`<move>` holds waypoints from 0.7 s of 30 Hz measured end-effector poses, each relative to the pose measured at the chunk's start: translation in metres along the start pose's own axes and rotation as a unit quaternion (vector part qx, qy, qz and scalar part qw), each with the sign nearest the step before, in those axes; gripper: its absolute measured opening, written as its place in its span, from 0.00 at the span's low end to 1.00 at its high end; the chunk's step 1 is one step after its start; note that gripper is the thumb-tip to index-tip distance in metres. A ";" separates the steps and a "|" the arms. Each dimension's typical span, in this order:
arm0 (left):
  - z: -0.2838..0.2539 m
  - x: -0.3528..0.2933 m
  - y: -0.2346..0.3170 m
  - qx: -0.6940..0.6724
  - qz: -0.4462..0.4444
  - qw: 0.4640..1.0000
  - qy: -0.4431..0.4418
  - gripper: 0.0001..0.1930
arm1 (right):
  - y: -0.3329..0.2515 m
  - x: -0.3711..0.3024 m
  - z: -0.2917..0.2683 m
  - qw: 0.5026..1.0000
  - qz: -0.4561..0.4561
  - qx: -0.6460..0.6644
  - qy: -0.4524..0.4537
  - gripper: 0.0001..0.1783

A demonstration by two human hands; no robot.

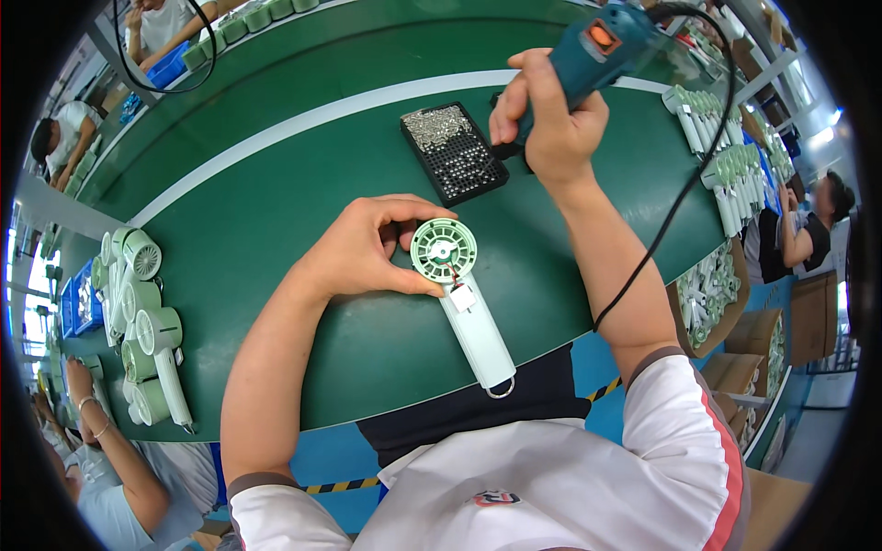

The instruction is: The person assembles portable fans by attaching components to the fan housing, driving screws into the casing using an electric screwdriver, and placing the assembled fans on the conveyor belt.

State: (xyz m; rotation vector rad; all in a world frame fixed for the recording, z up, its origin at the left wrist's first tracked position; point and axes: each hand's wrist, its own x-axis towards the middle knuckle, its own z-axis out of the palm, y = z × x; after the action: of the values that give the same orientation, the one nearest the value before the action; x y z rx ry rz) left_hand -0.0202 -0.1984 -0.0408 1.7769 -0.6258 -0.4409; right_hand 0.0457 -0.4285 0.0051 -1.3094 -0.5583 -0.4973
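Observation:
My left hand [372, 248] is closed around the round head of a pale green handheld fan [480, 338], thumb on one side and fingers on the other. The fan's head lies open, showing a slotted ring, a small motor part at its centre, thin red and dark wires and a white piece by the neck. Its handle points toward me, with a metal loop at the end. My right hand [556, 124] grips a teal electric screwdriver [588, 55], raised above the far right of the table. The screwdriver's tip is hidden. Beneath it sits a black screw tray [453, 151] holding many small screws.
Several assembled green fans [152, 340] stand along the table's left edge. More fan parts [726, 170] are stacked at the right, above a carton [707, 298] of pieces. The screwdriver's black cord [675, 216] hangs down on the right. Other people sit at both sides.

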 end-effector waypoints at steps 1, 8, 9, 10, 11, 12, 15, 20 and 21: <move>0.001 0.000 -0.003 0.000 0.000 1.000 0.004 0.36 | -0.004 0.000 0.001 1.000 0.000 0.002 -0.004 0.12; 0.010 0.004 -0.008 -0.031 0.055 0.998 0.031 0.33 | -0.041 -0.012 0.016 0.991 -0.014 0.131 -0.034 0.20; 0.011 0.004 -0.009 -0.038 0.059 0.997 0.031 0.33 | -0.044 -0.015 0.018 0.991 -0.012 0.131 -0.033 0.20; 0.011 0.005 -0.011 -0.045 0.063 0.997 0.032 0.33 | -0.046 -0.017 0.020 0.988 -0.016 0.142 -0.065 0.19; 0.010 0.005 -0.012 -0.046 0.061 0.997 0.032 0.33 | -0.048 -0.019 0.022 0.983 -0.021 0.153 -0.096 0.19; 0.010 0.006 -0.012 -0.038 0.072 0.996 0.032 0.33 | -0.049 -0.021 0.022 0.982 -0.021 0.152 -0.111 0.20; 0.010 0.005 -0.010 -0.030 0.065 0.997 0.033 0.34 | -0.047 -0.023 0.023 0.976 -0.055 0.131 -0.162 0.19; 0.010 0.004 -0.010 -0.025 0.056 0.998 0.032 0.34 | -0.046 -0.028 0.027 0.976 -0.053 0.119 -0.172 0.19; 0.010 0.004 -0.010 -0.027 0.050 0.998 0.030 0.34 | -0.045 -0.028 0.028 0.976 -0.056 0.113 -0.175 0.18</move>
State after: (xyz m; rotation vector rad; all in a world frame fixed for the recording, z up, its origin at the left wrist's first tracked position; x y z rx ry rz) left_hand -0.0212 -0.2059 -0.0530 1.6931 -0.6503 -0.3325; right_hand -0.0075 -0.4087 0.0260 -1.1554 -0.9582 -0.2833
